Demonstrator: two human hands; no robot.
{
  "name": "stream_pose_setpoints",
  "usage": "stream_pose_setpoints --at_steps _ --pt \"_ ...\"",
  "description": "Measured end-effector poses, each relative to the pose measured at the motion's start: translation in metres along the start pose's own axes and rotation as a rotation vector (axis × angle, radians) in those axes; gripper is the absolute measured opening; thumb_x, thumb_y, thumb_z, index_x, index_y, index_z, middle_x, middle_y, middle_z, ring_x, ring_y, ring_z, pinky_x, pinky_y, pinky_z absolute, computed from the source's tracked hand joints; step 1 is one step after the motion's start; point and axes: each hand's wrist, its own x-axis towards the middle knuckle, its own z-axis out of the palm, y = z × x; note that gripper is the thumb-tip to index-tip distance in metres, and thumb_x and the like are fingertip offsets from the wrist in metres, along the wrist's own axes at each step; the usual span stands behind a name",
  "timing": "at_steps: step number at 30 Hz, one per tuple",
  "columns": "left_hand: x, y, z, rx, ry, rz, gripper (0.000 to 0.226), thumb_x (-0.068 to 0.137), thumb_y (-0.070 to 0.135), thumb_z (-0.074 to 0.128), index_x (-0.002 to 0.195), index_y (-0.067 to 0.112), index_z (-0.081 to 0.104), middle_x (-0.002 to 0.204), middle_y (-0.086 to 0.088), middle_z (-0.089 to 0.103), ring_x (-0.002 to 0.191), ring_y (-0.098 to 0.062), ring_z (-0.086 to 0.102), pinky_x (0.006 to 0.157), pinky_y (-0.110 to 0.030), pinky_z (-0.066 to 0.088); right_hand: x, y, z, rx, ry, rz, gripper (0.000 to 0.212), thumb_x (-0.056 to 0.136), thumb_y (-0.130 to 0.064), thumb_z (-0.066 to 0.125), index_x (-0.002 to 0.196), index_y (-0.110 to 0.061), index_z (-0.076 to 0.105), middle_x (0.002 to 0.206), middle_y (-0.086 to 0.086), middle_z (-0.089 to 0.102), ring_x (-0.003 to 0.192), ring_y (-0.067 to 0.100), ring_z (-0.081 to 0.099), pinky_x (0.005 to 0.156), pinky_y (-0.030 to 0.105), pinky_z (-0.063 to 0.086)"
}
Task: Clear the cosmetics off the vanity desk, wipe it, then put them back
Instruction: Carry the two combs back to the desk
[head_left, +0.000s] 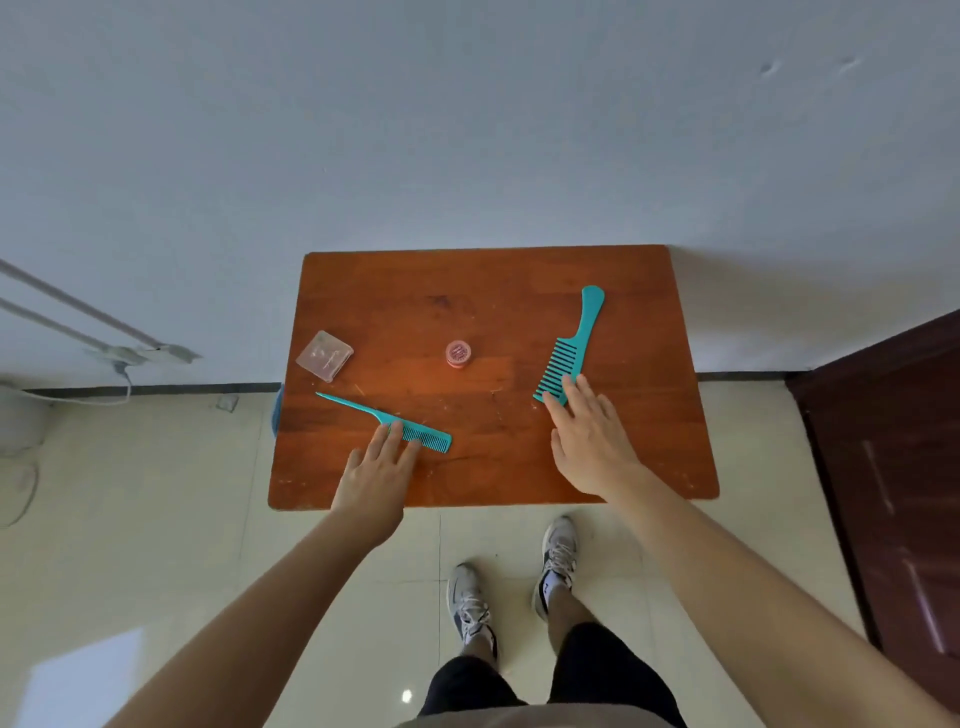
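Observation:
A small reddish-brown wooden desk (405, 291) stands against the wall. On it lie a teal tail comb (363, 410) at the front left and a teal wide-tooth comb (574, 343) at the right. A small round pink jar (459, 354) sits in the middle, and a clear flat square case (324, 355) lies at the left. My left hand (382, 470) reaches flat with straight fingers, the fingertips touching the toothed end of the tail comb. My right hand (589, 441) is also flat, its fingertips on the lower end of the wide-tooth comb.
A blue object (278, 410) peeks out at the desk's left edge. A dark wooden door (893, 467) stands at the right. A white power strip and cable (124, 358) lie by the wall at left. My feet in grey sneakers (558, 551) stand on the tiled floor.

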Motion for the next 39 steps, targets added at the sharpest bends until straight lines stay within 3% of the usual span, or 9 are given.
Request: stream_pose_setpoints --at_steps 4,9,12,15,19,22,29,35,39 --pt "0.012 0.006 0.007 0.065 0.037 0.011 0.079 0.095 0.022 0.058 0.155 0.023 0.006 0.162 -0.012 0.000 0.149 -0.034 -0.001 0.118 -0.051 0.016 0.014 -0.004 0.009 0.006 0.007 -0.082 0.059 0.102 -0.028 0.040 0.156 -0.022 0.017 0.161 0.013 0.011 0.151 0.030 0.005 0.122 0.048 0.012" --pt "0.033 0.025 -0.005 0.036 0.090 -0.054 0.082 0.089 0.022 0.067 0.151 0.034 0.015 0.152 -0.011 0.021 0.140 -0.033 0.024 0.112 -0.048 0.031 0.031 0.006 -0.006 -0.069 0.010 -0.295 0.068 0.093 -0.010 0.059 0.151 -0.030 0.029 0.141 0.012 0.031 0.130 0.028 0.037 0.102 0.041 0.042" --pt "0.042 0.035 -0.008 0.006 0.099 -0.092 0.077 0.090 0.021 0.066 0.150 0.034 0.019 0.152 -0.010 0.025 0.136 -0.031 0.029 0.110 -0.046 0.035 0.042 0.019 -0.017 -0.128 0.013 -0.326 0.070 0.093 -0.005 0.057 0.151 -0.034 0.029 0.150 0.014 0.029 0.129 0.031 0.038 0.100 0.042 0.043" --pt "0.049 0.044 -0.010 -0.049 0.123 -0.138 0.071 0.089 0.019 0.067 0.147 0.028 0.027 0.144 -0.010 0.036 0.128 -0.027 0.039 0.104 -0.040 0.042 0.051 0.025 -0.021 -0.188 0.030 -0.331 0.065 0.090 -0.011 0.066 0.147 -0.026 0.038 0.138 0.014 0.043 0.127 0.031 0.042 0.105 0.044 0.040" --pt "0.055 0.055 -0.019 -0.368 0.188 -0.342 0.040 0.093 0.005 0.056 0.129 0.018 0.045 0.124 -0.008 0.053 0.113 -0.022 0.049 0.093 -0.036 0.051 0.056 0.038 -0.021 -0.148 0.034 -0.314 0.059 0.094 -0.022 0.061 0.148 -0.025 0.036 0.131 0.014 0.043 0.122 0.029 0.045 0.104 0.042 0.043" --pt "0.052 0.064 -0.026 -0.482 0.115 -0.433 0.023 0.097 0.011 0.051 0.116 0.023 0.046 0.117 -0.005 0.058 0.101 -0.017 0.056 0.080 -0.034 0.058 0.048 0.049 -0.016 -0.124 0.060 -0.333 0.056 0.098 -0.024 0.054 0.150 -0.025 0.033 0.134 0.013 0.040 0.117 0.029 0.046 0.097 0.041 0.048" --pt "0.031 0.072 -0.030 -0.440 0.052 -0.416 0.026 0.095 0.014 0.056 0.116 0.025 0.046 0.119 -0.003 0.058 0.094 -0.016 0.059 0.074 -0.030 0.059 0.046 0.059 -0.012 -0.160 0.063 -0.333 0.054 0.101 -0.032 0.052 0.149 -0.023 0.032 0.137 0.014 0.038 0.120 0.030 0.045 0.099 0.045 0.046" --pt "0.017 0.076 -0.032 -0.412 0.074 -0.384 0.021 0.096 0.016 0.055 0.114 0.023 0.048 0.121 -0.003 0.059 0.088 -0.015 0.059 0.062 -0.022 0.054 0.021 0.030 -0.010 -0.205 0.045 -0.224 0.037 0.100 -0.019 0.052 0.132 -0.004 0.041 0.114 0.017 0.055 0.092 0.025 0.061 0.075 0.034 0.053" --pt "0.006 0.073 -0.043 -0.421 0.167 -0.327 0.017 0.097 0.021 0.054 0.109 0.028 0.045 0.119 -0.003 0.061 0.081 -0.014 0.060 0.055 -0.019 0.053 -0.001 0.010 -0.010 0.053 0.023 -0.120 0.026 0.101 -0.021 0.048 0.123 -0.008 0.046 0.104 0.012 0.065 0.081 0.026 0.068 0.060 0.034 0.049"
